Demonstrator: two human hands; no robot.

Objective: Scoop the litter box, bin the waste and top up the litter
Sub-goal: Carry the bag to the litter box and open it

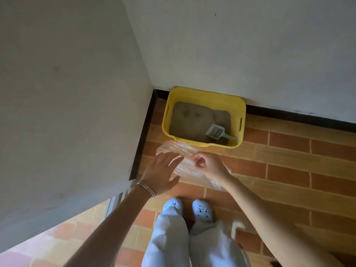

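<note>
A yellow litter box [204,97] stands on the tiled floor in the wall corner, holding grey-brown litter [188,120]. A grey slotted scoop [217,132] lies inside at the box's near right. In front of the box hangs a clear plastic bag [185,170]. My right hand [207,163] pinches the bag's upper edge with curled fingers. My left hand [161,173], fingers spread and straight, is at the bag's left side; whether it touches the bag is unclear.
White walls meet in a corner behind and left of the box, with a dark skirting [143,135] along the floor. Brick-pattern tiles [289,160] stretch to the right. My feet in pale clogs [202,210] stand just behind the bag.
</note>
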